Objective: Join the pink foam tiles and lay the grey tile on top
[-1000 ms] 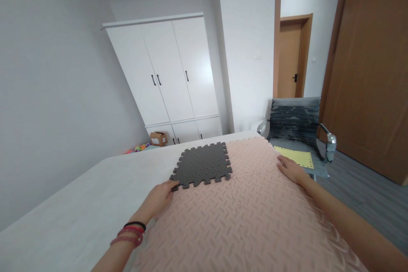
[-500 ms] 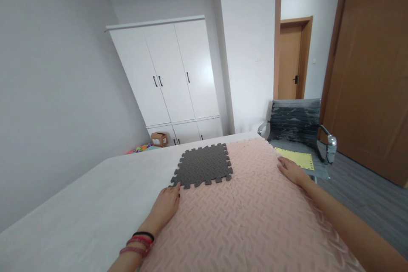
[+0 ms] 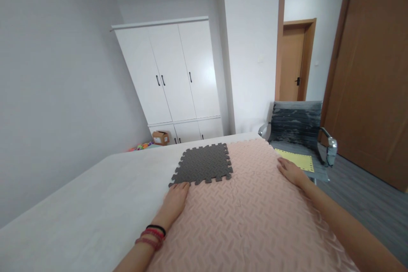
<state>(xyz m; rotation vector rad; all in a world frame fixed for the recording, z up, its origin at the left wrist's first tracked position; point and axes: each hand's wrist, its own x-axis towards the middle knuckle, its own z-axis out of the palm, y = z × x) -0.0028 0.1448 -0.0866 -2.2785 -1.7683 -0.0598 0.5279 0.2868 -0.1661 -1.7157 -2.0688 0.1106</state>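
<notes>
Several pink foam mat tiles (image 3: 255,216) are laid together on the white surface. At their far left sits a dark grey foam tile (image 3: 204,162) with toothed, puzzle-like edges. My left hand (image 3: 176,199) lies palm down on the pink foam, its fingertips at the near left edge of the grey tile, and grips nothing. On the right rim of the pink tiles rests my right hand (image 3: 291,172), flat, with fingers stretched out. Part of the pink tiles is hidden under both hands.
Past the right side stands a dark chair (image 3: 296,123) with a yellow foam tile (image 3: 296,159) on its seat. A white cabinet (image 3: 168,76) stands at the back, with a cardboard box (image 3: 160,138) in front. The white surface (image 3: 105,204) extends leftward.
My left hand has slid a little to the right along the near edge of the grey tile. My right hand stays in place on the pink tiles.
</notes>
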